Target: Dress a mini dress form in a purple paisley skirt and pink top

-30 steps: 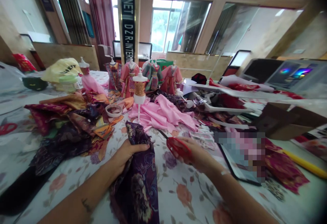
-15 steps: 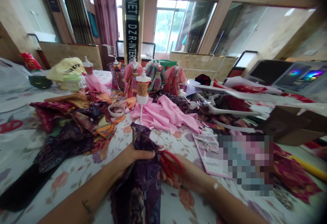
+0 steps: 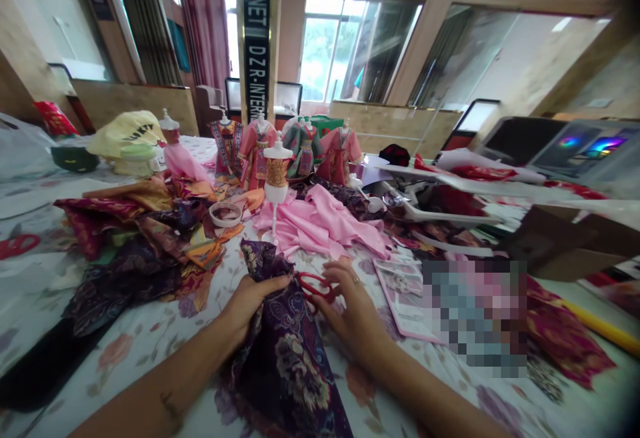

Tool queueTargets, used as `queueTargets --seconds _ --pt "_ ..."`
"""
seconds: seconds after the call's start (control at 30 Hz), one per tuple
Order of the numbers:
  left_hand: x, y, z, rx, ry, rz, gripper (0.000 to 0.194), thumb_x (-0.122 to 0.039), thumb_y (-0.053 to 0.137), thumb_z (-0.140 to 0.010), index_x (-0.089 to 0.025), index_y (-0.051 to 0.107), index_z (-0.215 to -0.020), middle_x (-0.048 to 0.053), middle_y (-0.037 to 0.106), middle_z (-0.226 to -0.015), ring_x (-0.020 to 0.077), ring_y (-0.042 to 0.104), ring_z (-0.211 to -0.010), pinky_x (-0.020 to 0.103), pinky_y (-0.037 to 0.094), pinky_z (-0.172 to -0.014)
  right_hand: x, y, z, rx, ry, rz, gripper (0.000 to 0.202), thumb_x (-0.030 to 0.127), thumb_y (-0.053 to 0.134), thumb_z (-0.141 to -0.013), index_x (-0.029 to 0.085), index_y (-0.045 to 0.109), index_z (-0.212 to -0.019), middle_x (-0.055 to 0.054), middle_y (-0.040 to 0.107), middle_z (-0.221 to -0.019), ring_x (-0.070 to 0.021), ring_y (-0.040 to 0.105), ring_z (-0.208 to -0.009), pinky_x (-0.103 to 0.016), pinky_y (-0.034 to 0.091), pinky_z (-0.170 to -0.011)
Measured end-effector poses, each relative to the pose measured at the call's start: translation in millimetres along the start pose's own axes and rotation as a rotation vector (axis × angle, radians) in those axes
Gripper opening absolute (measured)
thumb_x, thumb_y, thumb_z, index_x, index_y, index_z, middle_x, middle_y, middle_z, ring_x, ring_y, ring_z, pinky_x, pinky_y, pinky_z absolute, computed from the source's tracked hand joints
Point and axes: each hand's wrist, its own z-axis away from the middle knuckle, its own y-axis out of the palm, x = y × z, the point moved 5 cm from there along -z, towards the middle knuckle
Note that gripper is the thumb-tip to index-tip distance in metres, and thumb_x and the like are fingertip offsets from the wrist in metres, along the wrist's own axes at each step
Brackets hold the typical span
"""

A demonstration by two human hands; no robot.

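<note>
A dark purple patterned fabric (image 3: 285, 358) hangs from my left hand (image 3: 253, 301), whose thumb and fingers pinch it near the top. My right hand (image 3: 347, 298) is closed on the red handles of a pair of scissors (image 3: 315, 285), at the right side of the cloth. The scissor blades are hidden behind or in the fabric. Just beyond the cloth stands a small white dress form (image 3: 277, 188) with a gold patterned bodice. Behind it, pink satin fabric (image 3: 325, 225) lies crumpled on the table.
Several small dressed mannequins (image 3: 260, 148) stand at the back. Fabric scraps (image 3: 135, 225) and a tape roll (image 3: 225, 214) lie left, with another red-handled scissors (image 3: 19, 245) at the far left. On the right are a pink-edged booklet (image 3: 405, 298) and a cardboard box (image 3: 570, 241).
My right hand has turned and lifted, its fingers now on top of the scissors' handles. The handles have shifted left and up, and the fabric's lower part has swung to the right.
</note>
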Motion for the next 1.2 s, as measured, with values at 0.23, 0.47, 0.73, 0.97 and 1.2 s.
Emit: queueTargets --seconds 0.23,0.47,0.73,0.97,1.2 --pt "3 -0.5 1 0.011 0.041 -0.039 0.037 -0.022 0.077 -0.062 -0.008 0.068 -0.095 0.014 0.073 -0.086 0.0247 0.069 -0.072 0.037 0.055 -0.073 41 4 7 -0.069 -0.542 0.616 0.019 0.015 0.052 -0.086 0.012 0.058 -0.104 -0.012 0.061 -0.091 -0.0214 0.054 -0.084 -0.035 0.049 -0.074" --pt "1 2.4 2 0.067 0.035 -0.081 0.04 -0.022 0.078 -0.061 -0.008 0.068 -0.097 0.013 0.073 -0.085 0.0242 0.069 -0.074 0.035 0.055 -0.074 21 20 6 0.24 -0.23 0.448 0.031 0.021 0.041 -0.091 0.015 0.055 -0.117 -0.011 0.067 -0.085 -0.022 0.057 -0.08 -0.033 0.046 -0.07" --pt "-7 0.6 4 0.053 0.036 -0.071 0.039 -0.02 0.078 -0.06 -0.011 0.067 -0.096 0.009 0.073 -0.079 0.0211 0.068 -0.067 0.032 0.055 -0.067 0 9 -1 0.293 0.158 0.282 0.024 0.028 0.054 -0.08 0.017 0.062 -0.1 -0.007 0.065 -0.08 -0.02 0.056 -0.072 -0.032 0.041 -0.065" --pt "-12 -4.9 2 -0.017 -0.058 -0.059 0.021 -0.014 0.074 -0.062 -0.011 0.066 -0.081 0.006 0.07 -0.065 0.018 0.065 -0.054 0.03 0.055 -0.058 3 -4 6 0.346 0.256 -0.196 0.019 0.036 0.06 -0.078 0.017 0.061 -0.079 0.001 0.054 -0.06 -0.0101 0.042 -0.053 -0.022 0.031 -0.048" --pt "-3 4.8 8 0.11 -0.121 -0.109 0.021 -0.014 0.071 -0.062 -0.009 0.066 -0.082 0.008 0.07 -0.066 0.0182 0.065 -0.055 0.029 0.054 -0.057 0 9 11 0.398 0.293 -0.205 0.02 0.036 0.059 -0.08 0.016 0.061 -0.076 0.002 0.052 -0.059 -0.0094 0.04 -0.054 -0.021 0.03 -0.048"
